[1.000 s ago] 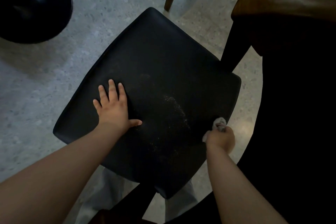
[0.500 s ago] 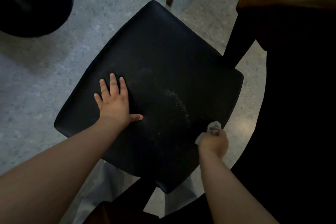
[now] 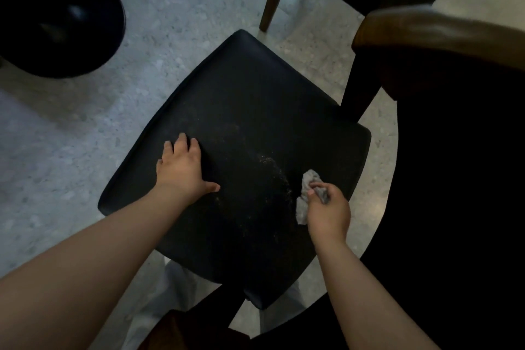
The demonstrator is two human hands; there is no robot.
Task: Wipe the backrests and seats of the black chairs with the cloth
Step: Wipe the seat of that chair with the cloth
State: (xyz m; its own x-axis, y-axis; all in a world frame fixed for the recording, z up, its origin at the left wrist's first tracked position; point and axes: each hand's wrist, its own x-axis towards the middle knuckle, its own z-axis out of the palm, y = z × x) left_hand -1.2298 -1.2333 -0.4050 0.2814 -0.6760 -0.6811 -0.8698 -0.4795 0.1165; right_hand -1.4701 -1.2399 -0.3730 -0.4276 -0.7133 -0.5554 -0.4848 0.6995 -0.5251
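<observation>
Where the right hand (image 3: pixel 329 212) grips, the cloth (image 3: pixel 308 179) is half-hidden.

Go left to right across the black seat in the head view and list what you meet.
Left hand resting on the seat → pale streak of dust → grey cloth → right hand gripping it.

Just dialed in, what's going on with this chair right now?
A person is wiping the black chair seat. The left hand rests flat on the seat, bracing it. The right hand grips a crumpled grey cloth near the seat's right edge. A streak of pale dust lies on the seat just left of the cloth, so the seat is not yet clean.
</observation>
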